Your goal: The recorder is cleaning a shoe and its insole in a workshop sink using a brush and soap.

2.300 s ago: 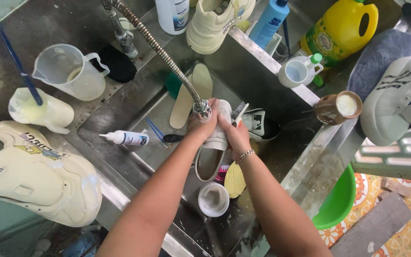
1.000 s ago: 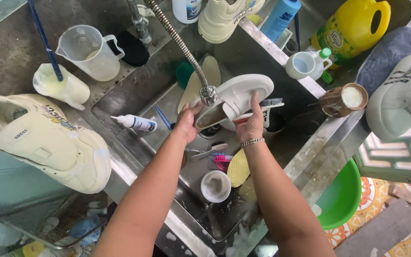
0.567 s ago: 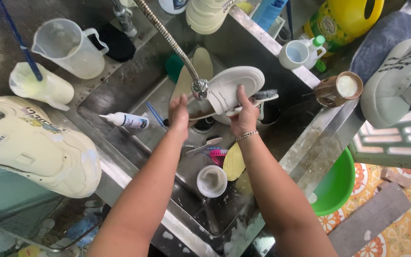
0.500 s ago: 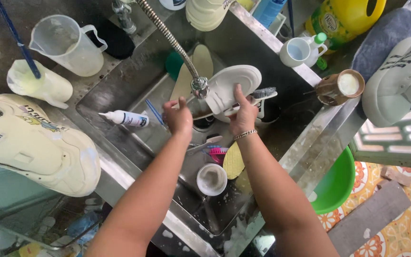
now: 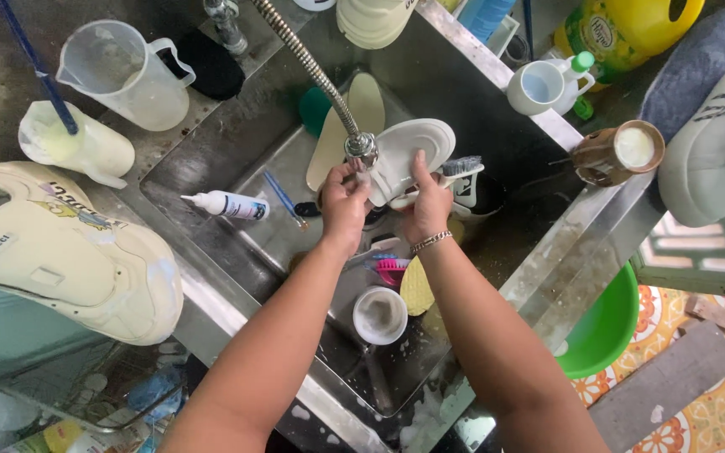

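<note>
A white shoe is held sole-up over the steel sink, right under the nozzle of the flexible metal tap hose. My right hand grips the shoe together with a white-handled brush that sticks out to the right. My left hand is at the shoe's near end, just below the nozzle, fingers curled on its edge. A beige insole leans against the sink's far wall behind the shoe.
In the basin lie a small white bottle, a pink brush, a yellow insole and a white cup. A cream sneaker sits left, a measuring jug behind it. A brown cup, white sneaker and green basin stand right.
The shoe was turned sole-up under the nozzle. My left hand came off it for a moment, drifted left, and is now back on its near end.
</note>
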